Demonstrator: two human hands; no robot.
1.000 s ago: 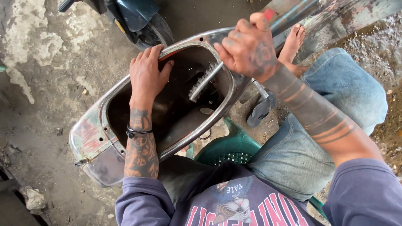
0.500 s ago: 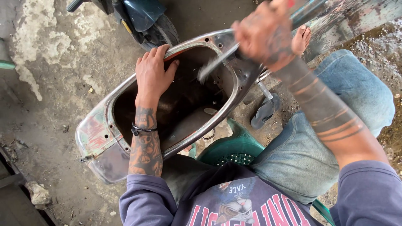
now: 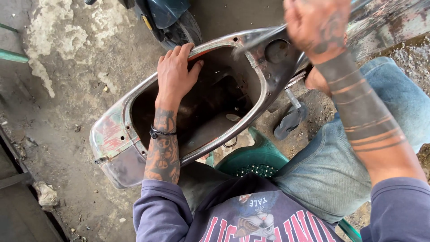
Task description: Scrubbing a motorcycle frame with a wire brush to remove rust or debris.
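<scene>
Across the lap, above a green plastic stool (image 3: 255, 159), a bare metal scooter body shell (image 3: 121, 134) is propped. Its far rim is gripped by the left hand (image 3: 175, 74). Farther off, the blurred right hand (image 3: 319, 24) is closed around a tool too smeared to be identified.

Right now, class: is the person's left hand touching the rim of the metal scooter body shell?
Touching. The head view shows the left hand lying flat on the shell's rim, fingers curled over the far edge.
</scene>
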